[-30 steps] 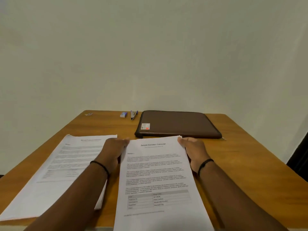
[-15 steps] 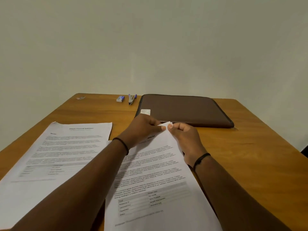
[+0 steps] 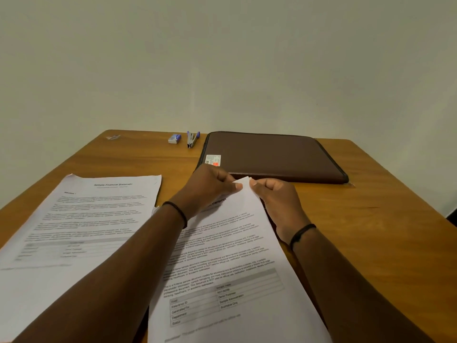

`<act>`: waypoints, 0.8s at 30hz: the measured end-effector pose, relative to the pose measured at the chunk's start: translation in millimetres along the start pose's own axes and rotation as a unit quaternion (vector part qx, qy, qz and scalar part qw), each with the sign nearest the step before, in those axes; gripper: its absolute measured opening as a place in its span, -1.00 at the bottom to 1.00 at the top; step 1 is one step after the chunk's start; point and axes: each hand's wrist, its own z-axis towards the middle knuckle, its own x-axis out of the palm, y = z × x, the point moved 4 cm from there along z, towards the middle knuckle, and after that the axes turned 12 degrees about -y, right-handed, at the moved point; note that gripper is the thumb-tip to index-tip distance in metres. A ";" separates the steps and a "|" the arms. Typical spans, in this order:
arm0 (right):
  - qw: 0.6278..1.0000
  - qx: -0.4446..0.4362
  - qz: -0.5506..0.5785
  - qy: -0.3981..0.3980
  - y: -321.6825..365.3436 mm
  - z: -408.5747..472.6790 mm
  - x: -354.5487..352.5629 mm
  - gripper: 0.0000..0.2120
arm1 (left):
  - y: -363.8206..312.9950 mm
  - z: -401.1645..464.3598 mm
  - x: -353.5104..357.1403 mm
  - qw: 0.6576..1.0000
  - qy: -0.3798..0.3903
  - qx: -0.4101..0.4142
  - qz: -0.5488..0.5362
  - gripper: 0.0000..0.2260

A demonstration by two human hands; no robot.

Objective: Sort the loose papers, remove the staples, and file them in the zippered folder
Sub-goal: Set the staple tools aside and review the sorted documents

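- While both hands pinch the transcript's (image 3: 237,256) top corner, left hand (image 3: 210,186) should pin the sheets flat.
- Right hand (image 3: 274,196) should pry gently, avoiding tears.

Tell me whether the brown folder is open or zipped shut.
Closed: the folder lies flat with its cover down. Whether the zip is fully done up, I cannot tell.

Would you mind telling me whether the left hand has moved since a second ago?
Yes. The left hand has crossed rightward along the paper's top edge, toward the right hand, now near the folder's label.
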 end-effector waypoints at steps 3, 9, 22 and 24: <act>0.999 -0.033 -0.003 -0.029 -3.7 -1.0 -2.7 -0.87 | 0.8 -2.2 0.0 1.000 0.003 0.003 -0.011 -0.92; 0.995 -0.052 0.021 -0.083 -8.7 -1.5 -3.7 -0.96 | -3.6 -8.1 1.4 0.996 -0.035 0.068 -0.053 -0.75; 0.998 0.004 0.046 -0.048 -10.6 6.5 -2.2 -0.96 | -4.5 -9.9 8.7 0.989 -0.052 0.136 -0.016 -0.80; 0.998 0.008 0.054 -0.041 -8.8 5.2 -3.1 -0.93 | -4.1 -8.6 8.7 0.991 -0.048 0.121 -0.025 -0.81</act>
